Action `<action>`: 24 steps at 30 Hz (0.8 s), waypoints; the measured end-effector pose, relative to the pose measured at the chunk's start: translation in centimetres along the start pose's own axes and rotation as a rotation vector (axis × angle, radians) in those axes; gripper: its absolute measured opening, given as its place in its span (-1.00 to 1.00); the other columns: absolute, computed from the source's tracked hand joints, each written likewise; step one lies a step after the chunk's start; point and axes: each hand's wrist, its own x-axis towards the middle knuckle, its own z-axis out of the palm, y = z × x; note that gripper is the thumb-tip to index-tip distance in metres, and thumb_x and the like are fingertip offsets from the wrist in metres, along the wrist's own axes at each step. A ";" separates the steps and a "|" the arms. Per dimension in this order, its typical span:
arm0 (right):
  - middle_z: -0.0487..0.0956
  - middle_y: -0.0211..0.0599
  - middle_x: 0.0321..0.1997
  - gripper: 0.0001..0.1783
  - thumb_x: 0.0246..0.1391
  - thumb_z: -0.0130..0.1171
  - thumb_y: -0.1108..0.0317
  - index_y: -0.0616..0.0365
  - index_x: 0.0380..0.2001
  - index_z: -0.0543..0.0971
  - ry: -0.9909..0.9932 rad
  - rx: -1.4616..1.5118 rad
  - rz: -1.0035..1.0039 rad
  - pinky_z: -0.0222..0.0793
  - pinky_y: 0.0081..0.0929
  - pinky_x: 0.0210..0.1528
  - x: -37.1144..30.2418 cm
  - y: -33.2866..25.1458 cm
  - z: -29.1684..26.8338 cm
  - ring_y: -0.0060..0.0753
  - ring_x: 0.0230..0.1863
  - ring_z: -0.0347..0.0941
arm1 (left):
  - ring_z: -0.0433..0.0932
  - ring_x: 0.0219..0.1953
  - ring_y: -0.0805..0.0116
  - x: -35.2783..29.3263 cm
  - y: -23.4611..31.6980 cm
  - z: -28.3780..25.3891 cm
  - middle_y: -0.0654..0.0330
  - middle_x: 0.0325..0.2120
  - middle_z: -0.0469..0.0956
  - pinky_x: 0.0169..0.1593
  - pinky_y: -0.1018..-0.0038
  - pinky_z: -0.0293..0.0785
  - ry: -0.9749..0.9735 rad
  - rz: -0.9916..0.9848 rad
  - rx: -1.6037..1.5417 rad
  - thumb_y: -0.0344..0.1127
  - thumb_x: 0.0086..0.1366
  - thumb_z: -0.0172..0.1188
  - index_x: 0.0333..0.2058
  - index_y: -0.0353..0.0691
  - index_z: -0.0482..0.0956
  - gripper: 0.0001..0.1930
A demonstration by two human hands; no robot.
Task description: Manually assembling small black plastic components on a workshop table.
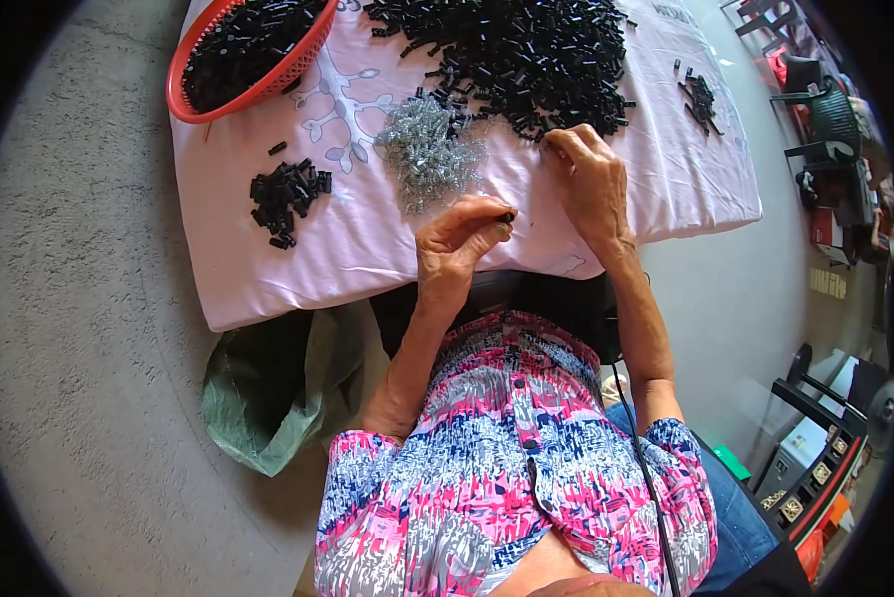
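My left hand is closed in a pinch over the near edge of the pink cloth, with a small black cylindrical piece between thumb and fingertips. Further right, my right hand has its fingers drawn together at the near edge of a big heap of black cylindrical pieces. What its fingertips hold, if anything, is hidden. Just beyond my left hand lies a pile of small, shiny, silvery parts, which touches the black heap. A smaller group of black pieces sits at the left.
A red perforated basket full of black pieces stands at the far left of the pink-covered table. Some black pieces lie at the far right. Below the table's left front hangs an open green sack. Chairs stand further right.
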 end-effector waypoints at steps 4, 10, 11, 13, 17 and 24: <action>0.50 -0.17 -0.34 -0.90 0.01 0.20 0.46 0.19 -0.35 0.57 -0.033 -0.087 -0.058 0.43 -0.17 -0.25 -0.4 -0.7 0.1 -0.08 -0.26 0.50 | 0.60 -0.20 0.44 0.0 0.0 0.0 0.17 -0.24 0.60 -0.09 0.54 0.56 -0.006 0.002 0.001 -0.64 0.22 0.20 -0.18 -0.35 0.60 -0.81; 0.57 -0.20 -0.28 -0.84 -0.05 0.20 0.64 0.25 -0.34 0.55 0.007 -0.091 -0.104 0.48 -0.35 -0.26 -1.5 -0.5 -0.8 -0.16 -0.32 0.57 | 0.60 -0.21 0.44 0.0 -0.1 -0.5 0.16 -0.25 0.61 -0.10 0.54 0.56 0.004 -0.065 -0.076 -0.63 0.21 0.22 -0.18 -0.35 0.60 -0.80; 0.57 -0.20 -0.28 -0.84 -0.05 0.20 0.64 0.25 -0.34 0.55 0.008 -0.090 -0.100 0.48 -0.35 -0.26 -1.7 -0.6 -1.0 -0.16 -0.32 0.57 | 0.60 -0.21 0.44 0.0 -0.2 -0.5 0.16 -0.25 0.61 -0.10 0.54 0.56 0.002 -0.068 -0.075 -0.63 0.21 0.22 -0.18 -0.35 0.60 -0.80; 0.57 -0.17 -0.28 -0.82 -0.05 0.18 0.64 0.27 -0.31 0.57 0.042 0.310 0.102 0.50 -0.44 -0.28 -2.3 -1.2 -1.7 -0.28 -0.31 0.60 | 0.60 -0.22 0.43 0.2 -0.3 -0.6 0.15 -0.24 0.61 -0.12 0.53 0.56 0.007 -0.049 -0.110 -0.63 0.20 0.23 -0.18 -0.34 0.60 -0.79; 0.58 -0.20 -0.29 -0.78 0.06 0.08 0.72 0.44 -0.18 0.54 -0.149 1.119 0.325 0.58 -0.45 -0.16 -4.2 -2.6 -3.7 -0.37 -0.27 0.61 | 0.61 -0.22 0.40 0.0 0.1 -0.7 0.12 -0.23 0.61 -0.13 0.52 0.57 0.016 -0.096 -0.168 -0.64 0.19 0.23 -0.17 -0.35 0.60 -0.78; 0.62 -0.16 -0.28 -0.81 0.08 0.13 0.70 0.43 -0.20 0.54 -0.196 1.275 0.454 0.59 -0.50 -0.23 -6.3 -5.0 -4.3 -0.39 -0.32 0.61 | 0.62 -0.27 0.39 -0.9 0.8 0.1 0.09 -0.25 0.62 -0.15 0.50 0.58 -0.007 -0.194 -0.222 -0.60 0.22 0.22 -0.17 -0.37 0.58 -0.81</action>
